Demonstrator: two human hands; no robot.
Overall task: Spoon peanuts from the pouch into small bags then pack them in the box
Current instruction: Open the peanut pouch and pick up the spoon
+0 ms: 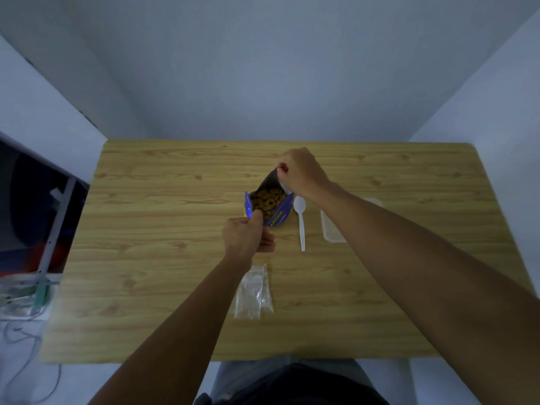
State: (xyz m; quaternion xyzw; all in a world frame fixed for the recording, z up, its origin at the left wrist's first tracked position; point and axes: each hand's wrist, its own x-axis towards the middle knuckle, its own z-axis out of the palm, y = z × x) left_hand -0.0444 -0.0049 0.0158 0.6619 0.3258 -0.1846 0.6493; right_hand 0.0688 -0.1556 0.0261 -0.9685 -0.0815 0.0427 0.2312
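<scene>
A purple peanut pouch (279, 213) stands near the middle of the wooden table (146, 229), its mouth pulled wide with brown peanuts (267, 200) showing inside. My left hand (244, 238) pinches the near rim of the pouch. My right hand (298, 171) pinches the far rim. A white plastic spoon (301, 223) lies just right of the pouch, bowl pointing away. Small clear bags (254, 292) lie flat in a stack close to me, below my left wrist. A clear plastic box (331, 226) sits to the right, partly hidden under my right forearm.
Pale walls close in the table at the back and right. At the left, past the table's edge, stand a dark window with a white metal frame (55, 229) and some cables on the floor (20, 331).
</scene>
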